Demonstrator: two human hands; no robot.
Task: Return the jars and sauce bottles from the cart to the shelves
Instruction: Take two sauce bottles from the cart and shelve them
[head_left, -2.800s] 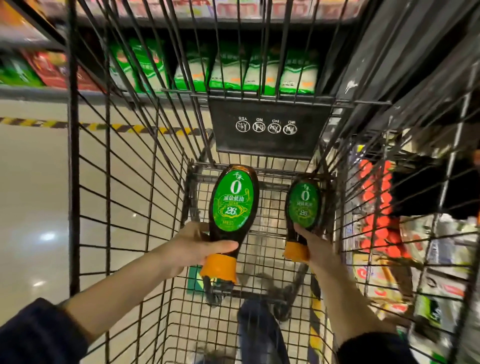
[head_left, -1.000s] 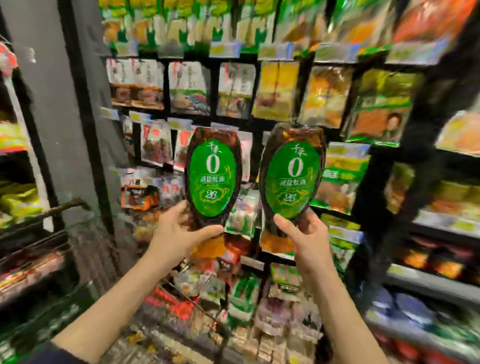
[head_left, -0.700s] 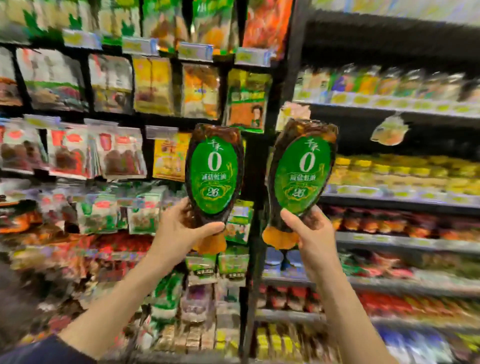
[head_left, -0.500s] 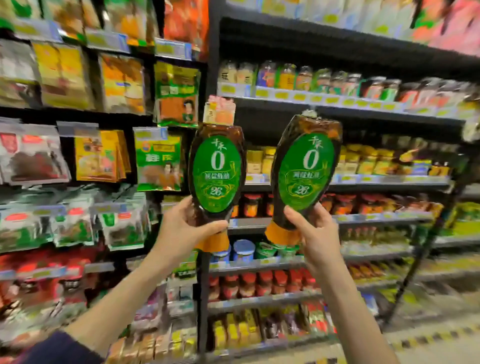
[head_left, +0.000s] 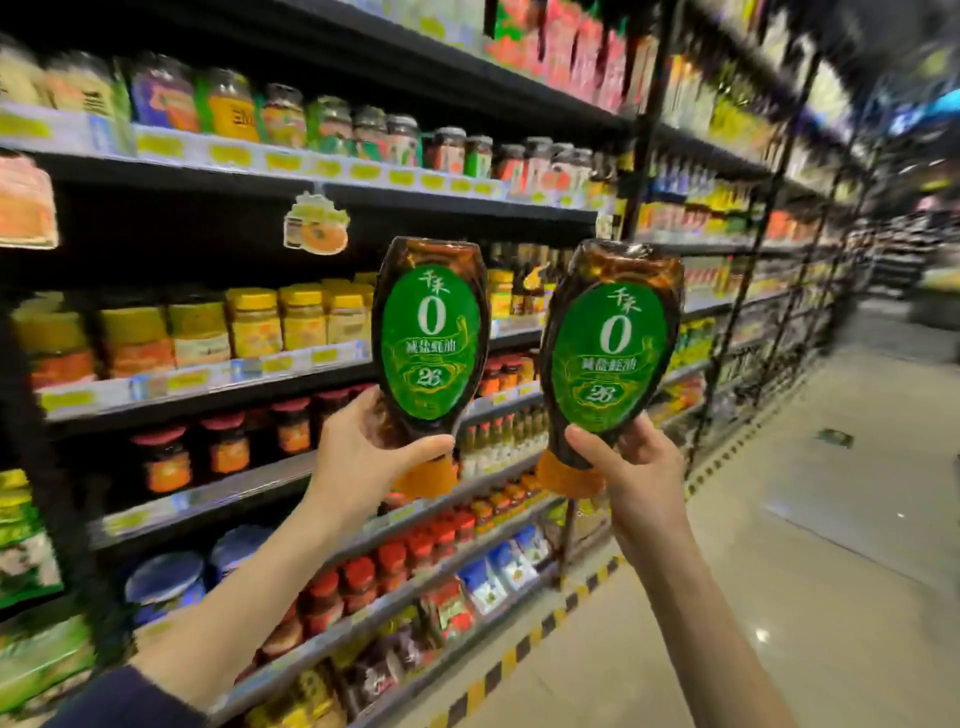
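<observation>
Sauce bottles (head_left: 431, 332) sit cap-down in front of the shelves (head_left: 208, 376), one gripped low in our left hand (head_left: 363, 457) and one in our right hand (head_left: 634, 467), fingers (head_left: 415, 448) curled. We find their matching row, then stand each steady.

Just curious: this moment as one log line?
left hand: grips left sauce bottle | right hand: grips right sauce bottle | caps down

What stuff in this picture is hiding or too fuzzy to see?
All in the head view:
- Left bottle: its orange cap is partly behind the left hand.
- Right bottle: its orange cap is partly behind the right hand.
- Top-row jars: labels smeared by blur.
- Price tags below those jars: blurred, unreadable.
- Far end of the aisle: blurred and too small.
</observation>
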